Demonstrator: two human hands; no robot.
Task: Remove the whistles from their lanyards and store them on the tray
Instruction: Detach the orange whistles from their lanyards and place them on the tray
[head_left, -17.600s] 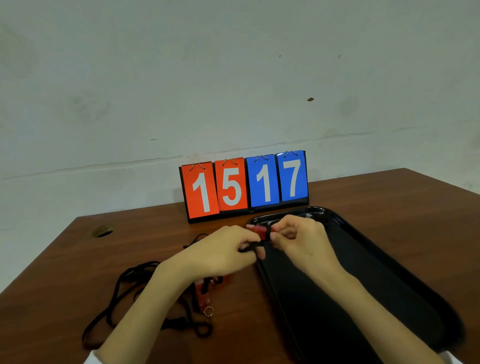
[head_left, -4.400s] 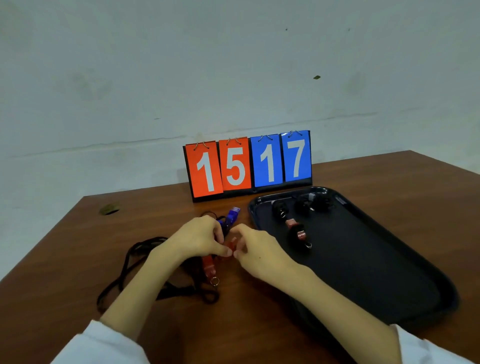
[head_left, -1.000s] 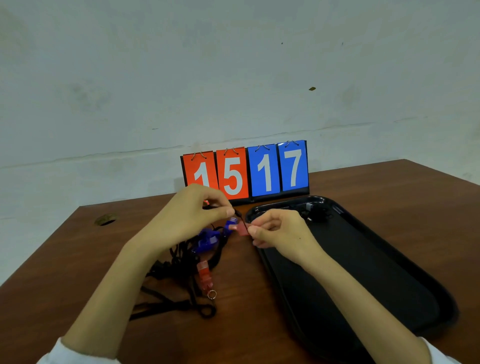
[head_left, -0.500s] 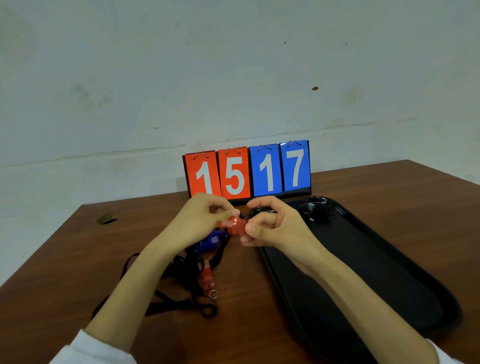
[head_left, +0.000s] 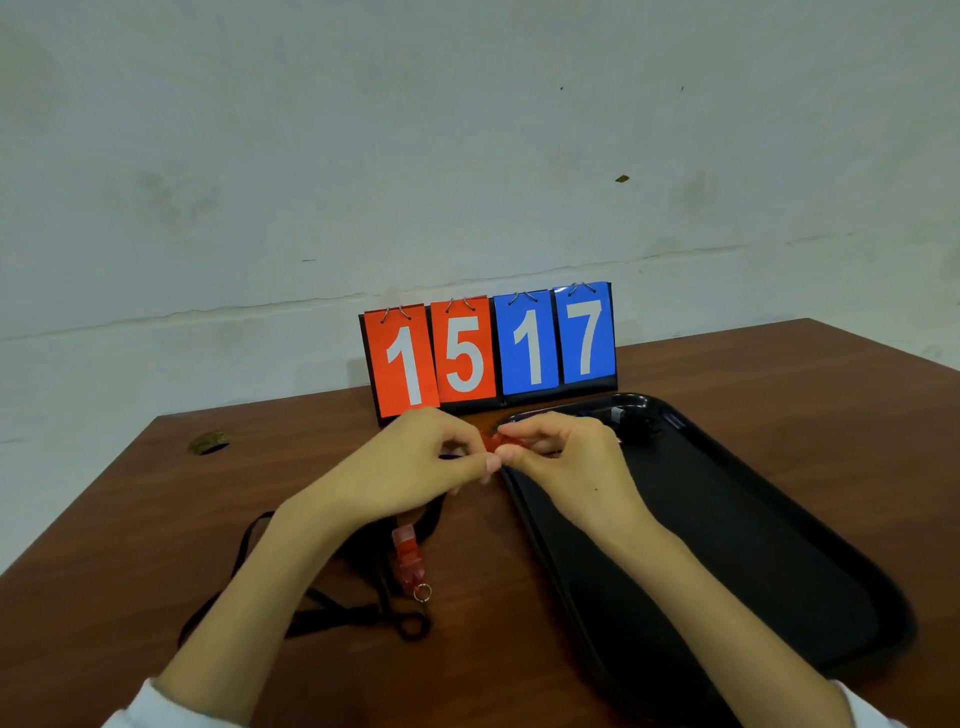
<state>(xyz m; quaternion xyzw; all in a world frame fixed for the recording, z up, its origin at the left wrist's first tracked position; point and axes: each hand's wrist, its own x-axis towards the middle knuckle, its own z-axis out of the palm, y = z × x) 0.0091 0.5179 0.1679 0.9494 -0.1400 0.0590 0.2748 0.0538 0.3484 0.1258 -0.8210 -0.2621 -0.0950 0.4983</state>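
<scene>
Head view: left hand, right hand pinch small red plastic whistle between fingertips.
Technique: steady it, unhook gently.

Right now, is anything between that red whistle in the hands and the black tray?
Nothing visible is. The left hand and right hand pinch the red whistle just beside the left rim of the tray.

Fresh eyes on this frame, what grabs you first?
The flip scoreboard, reading 15 in red and 17 in blue, stands at the far edge of the table and draws the eye first. Just in front of it, the left hand and right hand pinch a small red whistle between them, beside the black tray on the right. A second red whistle lies among black lanyards near the left wrist.
</scene>
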